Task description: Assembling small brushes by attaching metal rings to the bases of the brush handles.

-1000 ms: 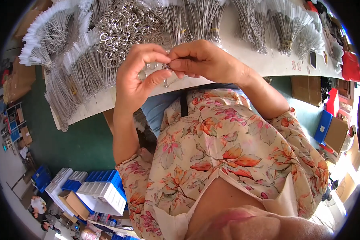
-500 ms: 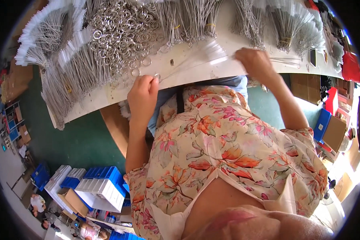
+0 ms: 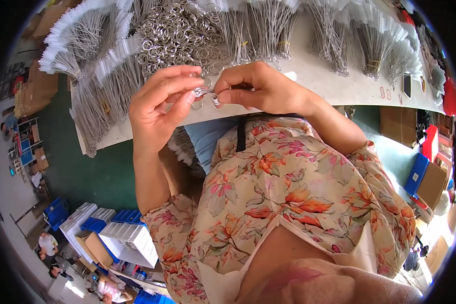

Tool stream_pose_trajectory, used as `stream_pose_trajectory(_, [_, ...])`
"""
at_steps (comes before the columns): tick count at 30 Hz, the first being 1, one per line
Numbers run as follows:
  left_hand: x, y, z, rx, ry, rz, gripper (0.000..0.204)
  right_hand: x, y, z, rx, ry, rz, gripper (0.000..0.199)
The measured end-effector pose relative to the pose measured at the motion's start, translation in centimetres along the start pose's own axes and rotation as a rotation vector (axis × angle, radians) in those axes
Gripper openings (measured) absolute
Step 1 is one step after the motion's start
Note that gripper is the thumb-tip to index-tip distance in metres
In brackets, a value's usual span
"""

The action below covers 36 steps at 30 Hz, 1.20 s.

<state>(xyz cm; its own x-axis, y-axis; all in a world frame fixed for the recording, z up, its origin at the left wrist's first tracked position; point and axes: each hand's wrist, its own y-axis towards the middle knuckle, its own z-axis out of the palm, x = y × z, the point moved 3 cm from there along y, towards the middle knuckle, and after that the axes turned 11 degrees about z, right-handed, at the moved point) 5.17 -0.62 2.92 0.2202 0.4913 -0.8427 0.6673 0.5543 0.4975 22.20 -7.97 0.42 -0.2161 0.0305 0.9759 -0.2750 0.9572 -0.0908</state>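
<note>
My left hand (image 3: pixel 157 104) is raised just above the table's near edge, thumb and fingers pinching a small metal ring (image 3: pixel 197 92). Right beside it, my right hand (image 3: pixel 263 91) is closed around the stems of thin wire brushes, and their looped metal ends (image 3: pixel 216 100) poke out toward the left fingers. Whether the loops are threaded on the ring is too small to tell. The brushes' far ends are hidden behind my right hand. Beyond both hands lies a heap of loose silver split rings (image 3: pixel 175 38).
Bundles of wire brushes with white bristles (image 3: pixel 104 73) cover the table's left side. More brush bundles (image 3: pixel 372 43) stand along the back right. A dark phone-like object (image 3: pixel 407 86) lies at the right. Plastic crates (image 3: pixel 129 240) are on the green floor, lower left.
My right hand has moved left from the brushes' bristle ends to meet my left hand. The fanned brushes on the table are now gathered in my right hand. My left hand has risen slightly.
</note>
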Motion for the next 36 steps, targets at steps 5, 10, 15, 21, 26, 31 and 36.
stream_pose_trajectory(5, [0.0,1.0,0.1,0.118,-0.011,0.052,0.022,-0.2,-0.6,-0.3,0.091,0.196,0.174,0.017])
stream_pose_trajectory(10, [0.7,0.7,0.6,0.135,-0.056,0.052,0.023,-1.0,-1.0,-0.4,0.138,0.250,0.217,0.019])
stream_pose_trajectory(15, [0.2,0.0,2.2,-0.111,-0.149,0.022,0.028,-0.4,-1.3,-0.8,0.024,0.415,0.195,0.019])
stream_pose_trajectory(21, [-1.9,0.7,2.2,-0.223,0.052,0.255,0.033,3.6,-0.9,-0.8,-0.213,0.452,0.037,0.021])
stream_pose_trajectory(26, [-3.2,1.7,1.6,-0.135,0.265,0.303,0.032,4.5,-0.5,-1.0,-0.221,0.395,-0.030,0.015])
stream_pose_trajectory(31, [-3.1,1.9,0.8,-0.112,0.220,0.258,0.031,4.3,-0.1,-0.8,-0.196,0.364,-0.014,0.014])
stream_pose_trajectory(36, [-3.9,3.4,0.0,0.129,0.376,0.278,0.017,3.9,0.1,-0.7,-0.239,0.303,-0.022,0.014])
